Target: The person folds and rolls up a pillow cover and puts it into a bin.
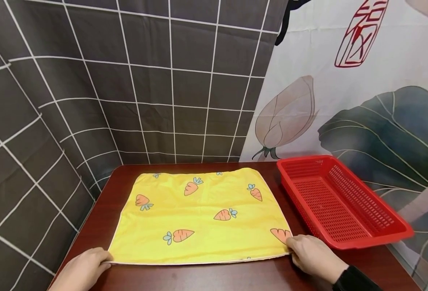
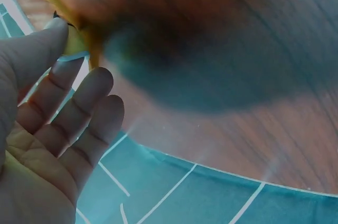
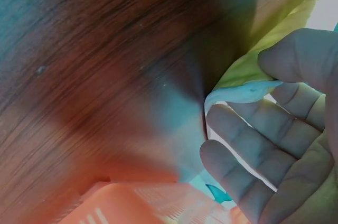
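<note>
A yellow cloth printed with orange carrots lies spread flat on the dark red-brown table, its near edge running between both hands. My left hand pinches the near left corner between thumb and fingers; in the left wrist view the thumb presses on the yellow fabric. At the near right corner my right hand pinches the cloth likewise. The right wrist view shows its thumb on the yellow side and a pale edge strip folding over the fingers.
A red plastic basket with slotted sides stands at the table's right, close beside the right hand. Behind the wooden table hang a dark grid-patterned curtain and a white backdrop with lotus drawings.
</note>
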`<state>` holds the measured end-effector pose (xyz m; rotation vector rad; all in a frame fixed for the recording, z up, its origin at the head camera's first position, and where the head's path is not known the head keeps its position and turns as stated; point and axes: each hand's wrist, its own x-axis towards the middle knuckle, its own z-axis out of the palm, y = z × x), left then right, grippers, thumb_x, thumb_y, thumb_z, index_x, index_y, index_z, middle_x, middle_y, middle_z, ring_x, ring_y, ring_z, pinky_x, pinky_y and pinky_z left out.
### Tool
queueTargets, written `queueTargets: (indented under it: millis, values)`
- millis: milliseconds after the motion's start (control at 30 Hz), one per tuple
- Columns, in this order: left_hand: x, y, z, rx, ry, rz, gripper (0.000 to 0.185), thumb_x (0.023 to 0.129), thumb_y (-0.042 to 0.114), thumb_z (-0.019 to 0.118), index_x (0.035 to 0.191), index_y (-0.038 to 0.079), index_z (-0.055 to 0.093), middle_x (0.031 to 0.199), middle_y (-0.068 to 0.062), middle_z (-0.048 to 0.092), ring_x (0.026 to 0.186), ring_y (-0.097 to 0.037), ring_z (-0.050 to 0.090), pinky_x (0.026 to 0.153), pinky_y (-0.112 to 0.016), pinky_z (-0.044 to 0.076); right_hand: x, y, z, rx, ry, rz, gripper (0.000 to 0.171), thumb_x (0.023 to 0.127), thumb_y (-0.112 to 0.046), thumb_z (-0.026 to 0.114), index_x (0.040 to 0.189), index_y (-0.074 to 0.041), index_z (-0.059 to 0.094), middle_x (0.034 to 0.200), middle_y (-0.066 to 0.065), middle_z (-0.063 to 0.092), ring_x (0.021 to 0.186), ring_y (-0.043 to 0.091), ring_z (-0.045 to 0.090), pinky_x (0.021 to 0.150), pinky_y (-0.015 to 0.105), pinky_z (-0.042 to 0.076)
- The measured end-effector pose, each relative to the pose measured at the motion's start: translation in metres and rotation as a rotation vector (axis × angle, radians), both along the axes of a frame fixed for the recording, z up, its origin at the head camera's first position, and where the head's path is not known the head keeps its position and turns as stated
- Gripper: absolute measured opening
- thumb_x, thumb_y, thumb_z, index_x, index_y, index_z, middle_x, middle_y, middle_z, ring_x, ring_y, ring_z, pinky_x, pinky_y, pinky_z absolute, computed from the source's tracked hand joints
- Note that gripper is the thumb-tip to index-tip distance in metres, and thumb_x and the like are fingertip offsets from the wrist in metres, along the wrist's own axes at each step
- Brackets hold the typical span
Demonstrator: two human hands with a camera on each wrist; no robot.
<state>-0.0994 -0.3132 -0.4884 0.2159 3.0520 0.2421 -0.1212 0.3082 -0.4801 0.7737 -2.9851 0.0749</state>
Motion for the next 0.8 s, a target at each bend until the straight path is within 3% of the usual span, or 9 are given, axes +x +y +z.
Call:
queueTargets:
  millis: [133, 367, 467, 567, 667, 800]
  values:
    - [0.001, -0.002, 0.01, 0.002, 0.049, -0.009, 0.016, 0.088, 0.023, 0.086, 0.086, 0.032, 0.072, 0.082, 0.018, 0.059, 0.075, 0.0, 0.055, 0.073, -0.03, 0.055, 0.002, 0.0, 0.004, 0.007, 0.02, -0.006, 0.031, 0.083, -0.01, 0.08, 0.079, -0.028, 0.056, 0.071, -0.017, 0.051, 0.064, 0.001, 0.041, 0.059, 0.029, 0.043]
    - [0.007, -0.01, 0.021, 0.044, 0.383, -0.092, 0.032, 0.076, 0.015, 0.094, 0.082, 0.033, 0.069, 0.083, 0.021, 0.061, 0.075, 0.003, 0.056, 0.071, -0.03, 0.057, 0.007, 0.001, 0.013, -0.017, 0.079, 0.021, 0.033, 0.085, -0.016, 0.085, 0.079, -0.029, 0.055, 0.07, -0.019, 0.052, 0.063, -0.001, 0.04, 0.057, 0.026, 0.04]
    - [0.007, -0.013, 0.025, 0.081, 0.467, -0.11, 0.035, 0.072, 0.012, 0.095, 0.083, 0.033, 0.069, 0.082, 0.02, 0.063, 0.073, 0.004, 0.055, 0.067, -0.03, 0.055, 0.01, 0.003, 0.019, -0.042, 0.098, 0.039, 0.033, 0.085, -0.018, 0.086, 0.08, -0.03, 0.056, 0.071, -0.021, 0.053, 0.063, -0.003, 0.041, 0.056, 0.026, 0.04]
    - [0.007, -0.016, 0.029, 0.11, 0.501, -0.118, 0.037, 0.069, 0.008, 0.095, 0.083, 0.032, 0.071, 0.081, 0.019, 0.065, 0.072, 0.005, 0.055, 0.065, -0.03, 0.053, 0.013, 0.004, 0.027, -0.056, 0.077, 0.041, 0.031, 0.087, -0.021, 0.086, 0.083, -0.03, 0.057, 0.074, -0.022, 0.055, 0.064, -0.003, 0.041, 0.057, 0.026, 0.041]
    - [0.008, -0.018, 0.032, 0.131, 0.486, -0.1, 0.035, 0.069, 0.008, 0.095, 0.085, 0.03, 0.072, 0.081, 0.017, 0.066, 0.07, 0.006, 0.052, 0.062, -0.028, 0.05, 0.014, 0.006, 0.035, -0.065, 0.041, 0.04, 0.028, 0.09, -0.024, 0.085, 0.084, -0.031, 0.058, 0.076, -0.023, 0.056, 0.065, -0.004, 0.041, 0.057, 0.026, 0.042]
    - [0.01, -0.019, 0.038, 0.17, 0.491, -0.103, 0.034, 0.07, 0.007, 0.094, 0.085, 0.03, 0.073, 0.079, 0.02, 0.065, 0.068, 0.007, 0.046, 0.061, -0.018, 0.042, 0.014, 0.01, 0.048, -0.065, -0.025, 0.031, 0.027, 0.092, -0.027, 0.083, 0.085, -0.032, 0.058, 0.074, -0.024, 0.052, 0.066, -0.004, 0.039, 0.058, 0.024, 0.038]
